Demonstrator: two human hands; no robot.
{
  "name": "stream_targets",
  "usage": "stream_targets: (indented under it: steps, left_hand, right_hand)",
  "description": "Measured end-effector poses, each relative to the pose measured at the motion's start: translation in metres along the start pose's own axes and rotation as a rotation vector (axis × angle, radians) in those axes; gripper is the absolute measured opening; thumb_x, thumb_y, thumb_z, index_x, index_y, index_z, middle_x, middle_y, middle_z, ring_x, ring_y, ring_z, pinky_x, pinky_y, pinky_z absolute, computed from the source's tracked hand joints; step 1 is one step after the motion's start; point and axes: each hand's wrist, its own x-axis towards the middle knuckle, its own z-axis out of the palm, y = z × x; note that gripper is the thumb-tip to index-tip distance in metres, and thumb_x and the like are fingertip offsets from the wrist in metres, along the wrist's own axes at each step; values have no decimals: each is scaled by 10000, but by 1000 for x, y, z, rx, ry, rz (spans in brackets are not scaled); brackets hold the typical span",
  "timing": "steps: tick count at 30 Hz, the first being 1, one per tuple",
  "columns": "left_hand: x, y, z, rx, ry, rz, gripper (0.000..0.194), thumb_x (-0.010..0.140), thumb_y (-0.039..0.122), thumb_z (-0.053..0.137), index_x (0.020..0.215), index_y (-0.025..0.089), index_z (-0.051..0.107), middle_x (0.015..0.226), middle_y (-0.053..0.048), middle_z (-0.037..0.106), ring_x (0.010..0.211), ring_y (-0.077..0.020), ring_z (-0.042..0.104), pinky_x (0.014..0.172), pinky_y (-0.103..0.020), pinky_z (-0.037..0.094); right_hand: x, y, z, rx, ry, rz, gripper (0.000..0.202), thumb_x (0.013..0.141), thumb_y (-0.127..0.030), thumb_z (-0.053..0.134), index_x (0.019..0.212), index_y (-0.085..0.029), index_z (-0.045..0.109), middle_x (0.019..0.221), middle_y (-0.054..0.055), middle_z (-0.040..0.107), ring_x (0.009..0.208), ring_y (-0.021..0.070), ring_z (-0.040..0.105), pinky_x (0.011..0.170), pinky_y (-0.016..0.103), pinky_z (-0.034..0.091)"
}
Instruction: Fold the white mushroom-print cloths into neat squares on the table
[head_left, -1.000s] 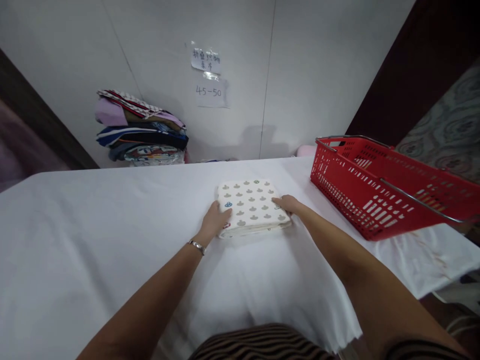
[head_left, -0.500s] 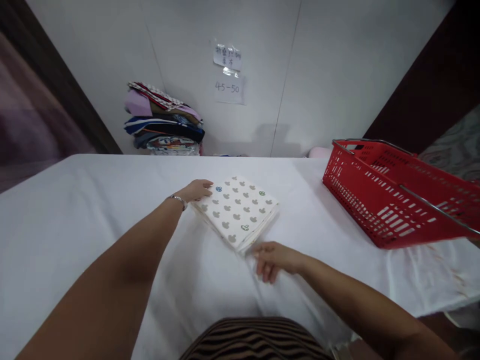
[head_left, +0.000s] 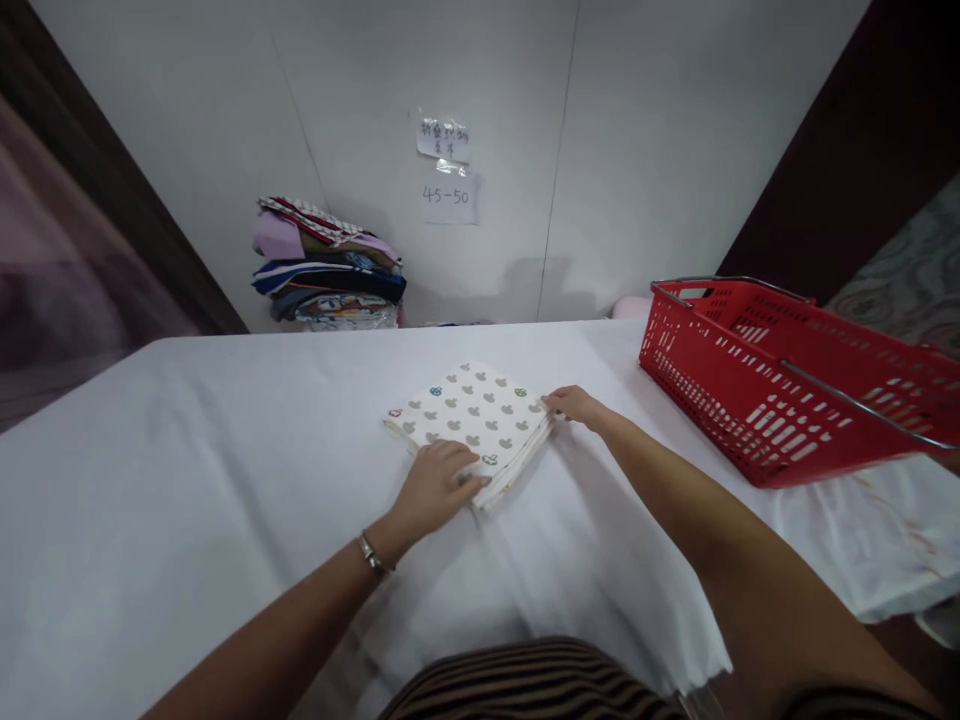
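A folded white cloth (head_left: 480,405) with grey apple prints and a few coloured ones lies turned cornerwise on the white-covered table. Its layered edge shows on the near right side. My left hand (head_left: 437,488), with a silver bracelet at the wrist, rests at the near-left edge, fingers stretched onto the cloth and thumb apart by the near corner. At the right corner, my right hand (head_left: 576,406) pinches the cloth's edge between thumb and fingers; part of the grip is hidden.
A red plastic basket (head_left: 757,390) with metal handles stands on the right of the table (head_left: 187,480). Behind the far edge is a pile of folded fabrics (head_left: 330,265). Two paper notes (head_left: 450,195) hang on the wall.
My left hand has moved from the cloth's left corner to its near edge. My right hand has gone from beside the near corner to the right corner and taken hold there.
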Motion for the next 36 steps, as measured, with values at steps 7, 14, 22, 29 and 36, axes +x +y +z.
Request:
stream_targets:
  steps: [7,14,22,29,36]
  left_hand:
    - [-3,25,18,134,-51,-141,156,836,344,601,882,210,665,906,-28,634,896,-205,555,802,-360,395]
    - [-5,27,15,207,-33,-65,188,886,236,475,764,193,613,814,-28,608,807,-183,541,745,-333,386]
    - [-18,28,27,287,-54,33,158,895,250,494,786,200,598,821,-33,590,804,-194,523,736,-342,380]
    - [-9,36,31,271,-29,-129,160,870,352,558,870,194,586,863,-36,607,827,-200,554,726,-332,400]
    - [5,43,31,301,-101,-215,142,885,322,525,846,194,572,891,-37,595,835,-191,574,715,-314,405]
  right_hand:
    - [10,0,8,13,1,47,183,728,-299,714,659,-147,640,650,31,630,582,108,536,506,201,401]
    - [6,9,12,52,12,12,133,747,-248,683,678,-154,620,568,-12,572,534,88,507,488,184,392]
    - [7,17,13,28,8,-3,106,739,-232,682,686,-157,628,550,-23,556,523,88,501,490,185,390]
    - [5,19,12,-48,65,-77,196,792,-326,631,867,-154,686,792,43,663,720,143,585,656,242,459]
    - [-11,30,9,-341,22,-957,190,825,-181,568,946,-210,712,1047,90,669,1015,214,565,884,377,446]
